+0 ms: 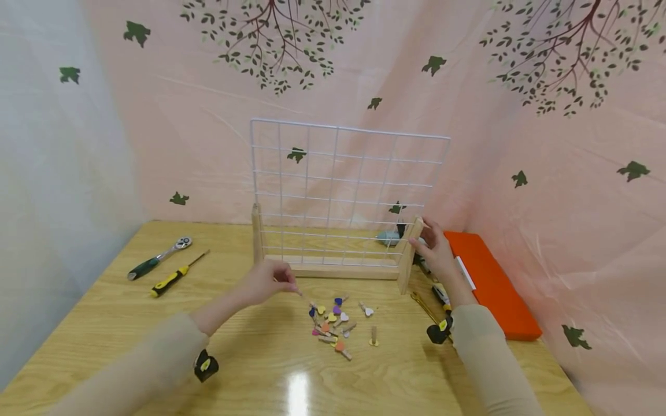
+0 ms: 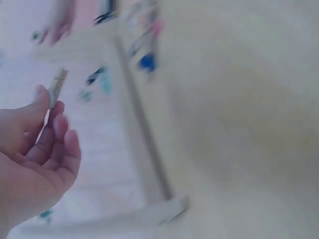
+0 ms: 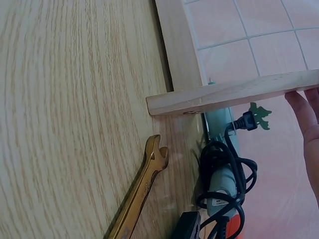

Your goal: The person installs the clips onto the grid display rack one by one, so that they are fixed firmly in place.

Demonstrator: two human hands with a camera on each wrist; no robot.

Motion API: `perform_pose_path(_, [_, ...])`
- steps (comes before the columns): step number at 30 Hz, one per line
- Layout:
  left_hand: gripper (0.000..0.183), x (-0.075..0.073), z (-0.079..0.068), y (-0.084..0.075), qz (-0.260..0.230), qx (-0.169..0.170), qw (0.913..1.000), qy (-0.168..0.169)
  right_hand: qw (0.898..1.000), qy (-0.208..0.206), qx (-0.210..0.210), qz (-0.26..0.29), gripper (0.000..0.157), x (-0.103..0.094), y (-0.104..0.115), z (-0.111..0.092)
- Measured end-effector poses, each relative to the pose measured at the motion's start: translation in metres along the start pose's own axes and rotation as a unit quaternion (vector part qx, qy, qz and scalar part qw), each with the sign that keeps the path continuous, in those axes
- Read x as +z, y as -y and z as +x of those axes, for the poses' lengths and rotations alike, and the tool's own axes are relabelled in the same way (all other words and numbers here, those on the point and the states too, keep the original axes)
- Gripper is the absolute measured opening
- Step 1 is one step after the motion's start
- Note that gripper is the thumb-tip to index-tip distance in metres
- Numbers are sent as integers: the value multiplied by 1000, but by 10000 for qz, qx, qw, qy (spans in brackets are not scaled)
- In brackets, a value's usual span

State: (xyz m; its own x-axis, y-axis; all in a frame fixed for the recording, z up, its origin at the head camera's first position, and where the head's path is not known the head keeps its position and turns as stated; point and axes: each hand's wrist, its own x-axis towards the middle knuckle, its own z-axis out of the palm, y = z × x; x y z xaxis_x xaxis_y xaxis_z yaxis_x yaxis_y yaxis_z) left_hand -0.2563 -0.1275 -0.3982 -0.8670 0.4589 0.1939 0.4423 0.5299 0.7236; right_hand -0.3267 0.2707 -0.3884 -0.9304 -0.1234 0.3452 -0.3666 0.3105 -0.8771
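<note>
My left hand point(image 1: 272, 281) pinches a small wooden clothespin point(image 2: 59, 83) between thumb and fingers, just left of a loose heap of mini clothespins point(image 1: 340, 346) with coloured hearts. Behind the heap stands a wooden stand point(image 1: 333, 270) carrying an upright white wire grid point(image 1: 333, 190). My right hand point(image 1: 437, 251) holds the upper part of its right post point(image 3: 224, 94), thumb on the near side and fingers behind. In the left wrist view the stand and heap are blurred.
A ratchet point(image 1: 161, 257) and a yellow-black screwdriver point(image 1: 174, 280) lie at the left. On the right are a golden wrench point(image 3: 142, 191), a corded tool point(image 3: 222, 184) with a coiled black cable, and a red case point(image 1: 491, 283). Pink curtains surround the table.
</note>
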Motion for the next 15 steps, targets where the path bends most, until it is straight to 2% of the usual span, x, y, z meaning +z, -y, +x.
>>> perform_pose_path(3, [17,-29,2,-8,-34,-257,9974,-670,10000,-8,38,43,64,-1,-8,2])
perform_pose_path(6, [24,-58,4,-13,-122,-421,9868,-1558,9999,-24,-42,109,64,-1,-15,4])
perform_pose_path(8, [25,-75,6,-13,-130,-449,9733,-2249,9997,-27,-158,189,63,0,-17,5])
perform_pose_path(11, [24,-96,11,-8,-136,-438,9448,-3245,9993,-12,-301,236,62,0,-19,5])
perform_pose_path(13, [27,-106,15,-3,-210,-461,9272,-3712,9991,2,-360,226,62,0,-20,4])
perform_pose_path(15, [31,-112,19,2,-380,-579,9150,-3975,9991,12,-365,197,61,0,-20,5])
